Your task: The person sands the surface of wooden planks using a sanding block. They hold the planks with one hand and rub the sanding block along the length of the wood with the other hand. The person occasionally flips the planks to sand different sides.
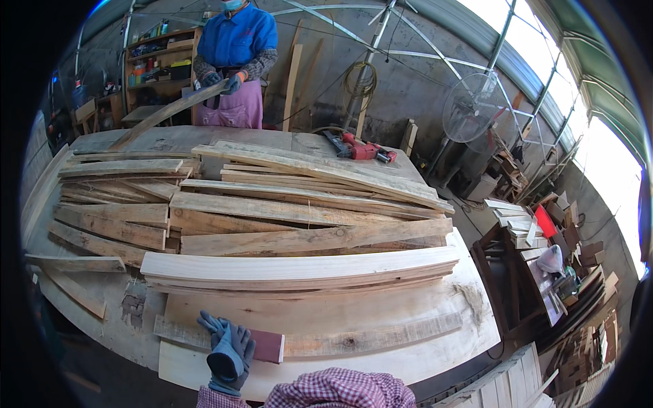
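The person's gloved left hand (231,353) is reaching in at the lower left of the frame, its fingers lying close together and partly overlapping; whether they are gripping anything cannot be told. The right hand is not showing. The dark-red flat block (266,345) is lying at the lower centre-left, directly beside the glove and over the narrow rough plank (374,338). Checked fabric (340,391) is bulging up at the bottom centre, covering part of the near pale board (306,377). Beyond the hand, a stack of pale slats (299,266) is standing across the centre, separating the near work area from the rough boards (313,238). These are crowding most of the worktable (272,139). At the upper centre a red power tool (364,151) is resting on the far edge. A co-worker in blue (235,41) is holding a long plank (166,114) at the upper left, before a stocked shelf unit (160,53). A caged fan (471,109) is standing at the upper right, above a cluttered side table (544,292).
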A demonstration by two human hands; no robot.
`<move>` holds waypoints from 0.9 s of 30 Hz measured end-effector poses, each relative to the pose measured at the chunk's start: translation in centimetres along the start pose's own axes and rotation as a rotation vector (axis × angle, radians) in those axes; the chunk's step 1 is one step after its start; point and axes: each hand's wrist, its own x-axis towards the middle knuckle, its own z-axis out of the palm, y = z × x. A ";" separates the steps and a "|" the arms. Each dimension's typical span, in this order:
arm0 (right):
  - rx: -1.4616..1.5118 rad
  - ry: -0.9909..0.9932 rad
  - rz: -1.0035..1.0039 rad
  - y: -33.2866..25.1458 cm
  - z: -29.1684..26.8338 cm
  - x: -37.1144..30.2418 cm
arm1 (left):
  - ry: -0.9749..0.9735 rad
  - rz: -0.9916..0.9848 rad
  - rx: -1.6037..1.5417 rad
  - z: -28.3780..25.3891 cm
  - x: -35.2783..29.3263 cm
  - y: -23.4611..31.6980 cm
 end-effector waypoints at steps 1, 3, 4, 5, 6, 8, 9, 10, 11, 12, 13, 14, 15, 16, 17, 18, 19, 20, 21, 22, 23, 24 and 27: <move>-0.012 0.001 0.005 0.0 0.1 0.0 | -0.035 0.001 0.023 -0.1 0.2 0.0; -0.028 0.004 0.014 -0.2 0.3 -0.2 | -0.064 0.001 0.028 -0.1 0.5 -0.2; -0.019 0.001 0.019 0.1 0.2 -0.2 | -0.045 0.013 0.010 -0.1 0.2 0.1; -0.012 0.002 0.018 0.2 0.0 -0.3 | -0.025 0.026 -0.007 -0.1 -0.1 0.4; -0.006 0.002 0.023 0.3 -0.3 -0.4 | 0.028 0.026 -0.013 -0.2 -0.4 0.5; -0.045 0.025 0.038 0.1 -0.6 -0.8 | 0.114 0.015 -0.022 0.2 -0.3 0.4; -0.074 0.038 0.056 -0.2 -0.5 -0.3 | 0.077 -0.014 -0.028 0.5 0.2 0.1; -0.130 0.060 0.088 -0.5 -0.8 -0.6 | 0.083 -0.029 0.007 1.0 0.2 0.1; -0.185 0.078 0.132 -0.1 -1.1 -0.7 | 0.085 -0.031 0.037 1.5 0.3 0.3; -0.282 0.114 0.196 0.0 -1.7 -1.3 | 0.133 -0.049 0.067 1.5 0.6 0.3; -0.394 0.142 0.269 0.0 -2.2 -2.1 | 0.208 -0.077 0.065 2.7 0.8 0.5; -0.519 0.167 0.356 0.0 -2.6 -2.9 | 0.238 -0.082 0.203 1.5 2.2 0.0; -0.639 0.192 0.445 0.1 -3.0 -3.9 | 0.225 -0.056 0.256 0.8 2.8 -0.5; -0.758 0.216 0.529 0.1 -3.4 -4.9 | 0.213 -0.032 0.309 0.1 3.5 -1.0; -0.852 0.231 0.596 0.2 -4.0 -5.7 | 0.166 -0.026 0.180 -3.1 4.5 -2.0; -0.937 0.243 0.657 0.2 -4.6 -6.7 | 0.114 -0.033 0.048 -6.2 5.7 -3.1; -0.999 0.250 0.702 0.2 -4.9 -7.5 | 0.067 -0.045 -0.079 -9.2 6.7 -4.1; -1.045 0.255 0.740 0.2 -5.3 -8.3 | 0.071 -0.053 -0.091 -11.3 7.6 -4.8; -1.080 0.261 0.766 0.3 -5.5 -8.8 | 0.069 -0.069 -0.102 -12.7 8.5 -5.1; -1.116 0.276 0.797 0.2 -5.7 -9.5 | 0.061 -0.097 -0.118 -13.1 9.3 -5.6; -1.137 0.288 0.815 0.1 -5.7 -9.9 | 0.042 -0.100 -0.127 -13.5 9.9 -6.0; -1.159 0.294 0.823 0.1 -5.7 -10.2 | 0.019 -0.099 -0.133 -13.9 10.8 -6.2; -1.177 0.313 0.845 0.1 -5.6 -10.9 | -0.036 -0.040 -0.132 -14.9 10.9 -7.3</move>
